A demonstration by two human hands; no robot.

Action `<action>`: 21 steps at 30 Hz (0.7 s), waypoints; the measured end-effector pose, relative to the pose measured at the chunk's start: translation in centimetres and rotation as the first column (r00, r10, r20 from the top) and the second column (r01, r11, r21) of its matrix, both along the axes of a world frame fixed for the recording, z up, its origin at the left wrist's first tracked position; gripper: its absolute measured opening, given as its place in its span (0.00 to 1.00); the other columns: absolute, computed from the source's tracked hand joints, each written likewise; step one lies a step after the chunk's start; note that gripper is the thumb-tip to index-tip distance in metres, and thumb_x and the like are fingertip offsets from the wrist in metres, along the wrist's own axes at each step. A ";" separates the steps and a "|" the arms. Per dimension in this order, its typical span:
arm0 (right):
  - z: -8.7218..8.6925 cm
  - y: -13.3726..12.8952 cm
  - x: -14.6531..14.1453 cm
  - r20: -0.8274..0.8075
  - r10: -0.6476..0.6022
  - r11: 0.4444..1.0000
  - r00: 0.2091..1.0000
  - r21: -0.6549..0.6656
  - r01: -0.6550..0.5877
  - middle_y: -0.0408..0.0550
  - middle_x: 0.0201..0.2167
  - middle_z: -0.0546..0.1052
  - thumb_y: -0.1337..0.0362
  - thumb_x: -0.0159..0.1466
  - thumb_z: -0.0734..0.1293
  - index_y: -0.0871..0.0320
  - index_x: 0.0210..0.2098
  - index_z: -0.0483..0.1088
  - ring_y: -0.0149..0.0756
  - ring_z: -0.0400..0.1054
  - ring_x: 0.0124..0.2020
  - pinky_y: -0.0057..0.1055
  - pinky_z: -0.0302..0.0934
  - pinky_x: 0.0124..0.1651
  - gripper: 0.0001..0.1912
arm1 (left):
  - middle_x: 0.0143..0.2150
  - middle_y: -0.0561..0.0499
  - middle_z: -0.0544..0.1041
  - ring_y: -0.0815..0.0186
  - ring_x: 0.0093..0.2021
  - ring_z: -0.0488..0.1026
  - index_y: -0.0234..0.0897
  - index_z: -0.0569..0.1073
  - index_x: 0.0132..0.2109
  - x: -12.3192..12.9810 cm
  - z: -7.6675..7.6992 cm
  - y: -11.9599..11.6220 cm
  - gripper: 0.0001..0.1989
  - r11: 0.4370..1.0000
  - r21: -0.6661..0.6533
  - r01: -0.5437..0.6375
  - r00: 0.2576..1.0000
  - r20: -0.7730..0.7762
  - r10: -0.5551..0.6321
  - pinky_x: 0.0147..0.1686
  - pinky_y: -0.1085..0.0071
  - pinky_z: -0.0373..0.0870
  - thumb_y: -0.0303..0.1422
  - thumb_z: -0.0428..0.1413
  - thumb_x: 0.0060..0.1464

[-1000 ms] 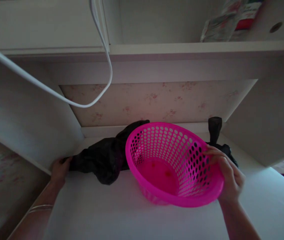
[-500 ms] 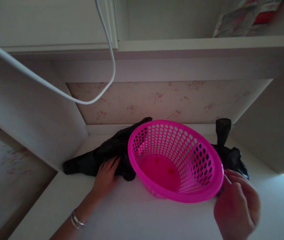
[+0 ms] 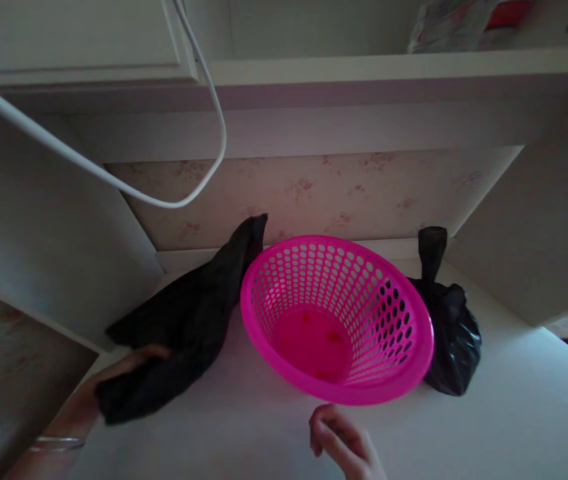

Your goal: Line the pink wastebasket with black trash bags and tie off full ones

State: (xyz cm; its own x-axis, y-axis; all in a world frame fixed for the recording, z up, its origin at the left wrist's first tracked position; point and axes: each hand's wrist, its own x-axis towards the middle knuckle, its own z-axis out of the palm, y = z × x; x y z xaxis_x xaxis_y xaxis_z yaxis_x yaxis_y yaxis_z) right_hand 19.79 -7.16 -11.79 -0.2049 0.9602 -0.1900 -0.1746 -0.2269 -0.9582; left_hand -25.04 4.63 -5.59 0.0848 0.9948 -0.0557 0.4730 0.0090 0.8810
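A black plastic bag (image 3: 184,327) stretches from the back wall toward the front left of the white surface. My left hand (image 3: 137,360) grips its near end, the fingertips showing on the plastic and the rest of the grip partly hidden behind it. Beside the bag stands a pink perforated plastic basket (image 3: 334,387), tilted so that its inside faces me; small reddish spots mark its bottom. My right hand (image 3: 341,440) is just in front of the basket's near rim, apart from it, its fingers loosely curled with nothing visible in them.
Another black plastic bag (image 3: 451,340), knotted and filled, sits right of the basket. A white cable (image 3: 164,203) hangs across the upper left. Overhead runs a shelf edge (image 3: 344,70), with a wrapped item (image 3: 451,27) on it. Side panels (image 3: 529,240) bound the white surface (image 3: 244,427).
My left hand has taken hold of the black bag and pulled its near end left and toward me. My right hand has left the basket's right rim and moved left.
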 end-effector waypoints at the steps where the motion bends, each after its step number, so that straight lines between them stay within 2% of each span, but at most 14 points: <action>1: 0.0 0.1 -0.6 -0.010 0.080 0.997 0.997 -0.015 -0.080 0.48 0.30 0.76 0.40 0.65 0.70 0.57 0.38 0.77 0.38 0.71 0.34 0.34 0.64 0.42 0.24 | 0.27 0.50 0.84 0.55 0.30 0.81 0.45 0.82 0.25 0.0 0.3 -0.9 0.08 0.982 -0.132 0.139 0.987 -0.064 -0.148 0.35 0.62 0.80 0.42 0.62 0.44; 3: 0.0 0.4 -1.6 -0.027 0.175 0.984 0.984 -0.027 -0.176 0.48 0.34 0.76 0.38 0.63 0.71 0.56 0.44 0.76 0.38 0.71 0.36 0.35 0.65 0.43 0.27 | 0.27 0.52 0.84 0.54 0.31 0.82 0.44 0.83 0.24 0.0 1.3 -2.0 0.06 0.879 -0.346 0.327 0.917 -0.109 -0.384 0.37 0.63 0.81 0.34 0.60 0.40; 4: 0.0 0.6 -2.0 -0.030 0.197 0.980 0.980 -0.028 -0.198 0.49 0.36 0.76 0.37 0.63 0.70 0.56 0.47 0.75 0.38 0.72 0.37 0.35 0.65 0.44 0.29 | 0.30 0.53 0.85 0.54 0.34 0.83 0.44 0.85 0.28 -0.1 2.1 -2.4 0.10 0.829 -0.419 0.370 0.874 -0.145 -0.463 0.41 0.64 0.81 0.31 0.58 0.38; 6: 0.3 1.1 -2.4 -0.003 0.218 0.976 0.976 -0.025 -0.218 0.52 0.40 0.77 0.34 0.63 0.68 0.56 0.49 0.74 0.40 0.72 0.38 0.37 0.66 0.45 0.32 | 0.41 0.53 0.87 0.51 0.44 0.83 0.45 0.87 0.39 -0.5 3.7 -2.9 0.21 0.777 -0.508 0.372 0.795 -0.257 -0.549 0.49 0.63 0.79 0.28 0.57 0.36; 8: 0.8 1.5 -2.6 0.064 0.222 0.975 0.973 -0.007 -0.223 0.54 0.44 0.78 0.34 0.65 0.65 0.55 0.50 0.74 0.41 0.73 0.40 0.40 0.66 0.49 0.33 | 0.52 0.54 0.85 0.49 0.54 0.81 0.50 0.84 0.51 -1.5 5.1 -3.4 0.31 0.768 -0.559 0.313 0.724 -0.383 -0.574 0.57 0.62 0.76 0.29 0.58 0.36; 9: 1.0 1.6 -2.6 0.102 0.231 0.972 0.968 0.008 -0.233 0.55 0.46 0.78 0.34 0.66 0.63 0.55 0.51 0.74 0.42 0.74 0.41 0.40 0.66 0.51 0.32 | 0.55 0.55 0.84 0.49 0.57 0.80 0.52 0.83 0.54 -2.0 5.4 -3.6 0.33 0.785 -0.555 0.275 0.710 -0.433 -0.555 0.58 0.61 0.75 0.30 0.58 0.36; 11: 1.1 1.6 -2.7 0.170 0.254 0.964 0.952 0.041 -0.264 0.55 0.49 0.79 0.36 0.68 0.61 0.53 0.55 0.74 0.44 0.75 0.45 0.42 0.66 0.54 0.31 | 0.58 0.56 0.83 0.50 0.59 0.79 0.56 0.82 0.56 -2.9 5.4 -3.9 0.33 0.863 -0.470 0.187 0.732 -0.518 -0.442 0.61 0.58 0.73 0.31 0.56 0.41; 12: 1.0 1.5 -2.8 0.204 0.261 0.958 0.944 0.064 -0.279 0.56 0.51 0.79 0.36 0.69 0.61 0.52 0.56 0.74 0.45 0.76 0.46 0.42 0.66 0.55 0.31 | 0.58 0.56 0.83 0.50 0.59 0.79 0.57 0.81 0.56 -3.0 5.0 -3.8 0.31 0.905 -0.401 0.143 0.733 -0.572 -0.369 0.62 0.56 0.73 0.32 0.55 0.44; 14: 0.3 1.2 -3.2 0.275 0.258 0.948 0.926 0.112 -0.298 0.56 0.54 0.78 0.36 0.70 0.59 0.50 0.58 0.73 0.45 0.76 0.46 0.43 0.67 0.56 0.31 | 0.55 0.51 0.84 0.48 0.56 0.81 0.52 0.83 0.54 -2.2 3.9 -3.2 0.29 0.974 -0.214 0.067 0.681 -0.704 -0.201 0.61 0.51 0.73 0.30 0.52 0.46; 16: -0.4 1.0 -3.7 0.340 0.251 0.934 0.906 0.160 -0.318 0.56 0.57 0.78 0.36 0.69 0.59 0.48 0.61 0.72 0.45 0.77 0.46 0.44 0.67 0.56 0.32 | 0.55 0.45 0.84 0.46 0.53 0.82 0.45 0.84 0.52 0.1 2.4 -2.3 0.27 0.999 -0.011 0.048 0.606 -0.794 -0.037 0.59 0.48 0.74 0.29 0.50 0.48; 18: -0.8 1.1 -3.9 0.394 0.263 0.914 0.881 0.191 -0.358 0.56 0.59 0.78 0.36 0.69 0.59 0.46 0.64 0.70 0.45 0.77 0.47 0.44 0.68 0.56 0.33 | 0.61 0.42 0.80 0.50 0.57 0.80 0.39 0.80 0.58 3.5 0.8 -1.6 0.27 0.989 0.132 0.070 0.618 -0.784 0.061 0.61 0.51 0.74 0.29 0.46 0.56; 20: -0.8 1.3 -3.8 0.432 0.295 0.889 0.852 0.203 -0.411 0.55 0.58 0.78 0.38 0.70 0.59 0.46 0.68 0.66 0.45 0.77 0.49 0.42 0.69 0.56 0.33 | 0.68 0.39 0.74 0.50 0.62 0.76 0.37 0.72 0.67 6.9 -0.8 -1.4 0.27 0.985 0.169 0.038 0.610 -0.785 0.111 0.61 0.49 0.73 0.35 0.42 0.67; 21: -0.7 1.5 -3.7 0.449 0.320 0.872 0.834 0.205 -0.445 0.56 0.58 0.79 0.39 0.71 0.58 0.46 0.71 0.63 0.45 0.77 0.49 0.41 0.69 0.55 0.35 | 0.71 0.37 0.69 0.45 0.65 0.73 0.36 0.69 0.69 8.2 -1.7 -1.5 0.28 0.992 0.126 0.017 0.563 -0.821 0.095 0.61 0.41 0.72 0.38 0.42 0.68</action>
State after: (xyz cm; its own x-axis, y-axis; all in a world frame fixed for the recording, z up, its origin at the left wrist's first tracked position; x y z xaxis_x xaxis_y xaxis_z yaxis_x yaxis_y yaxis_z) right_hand 16.11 -5.66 -12.51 -0.5361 0.8420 -0.0605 0.2674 0.1014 -0.9582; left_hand -16.80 3.13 -7.30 0.0183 0.9995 0.0251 0.9944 -0.0208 0.1038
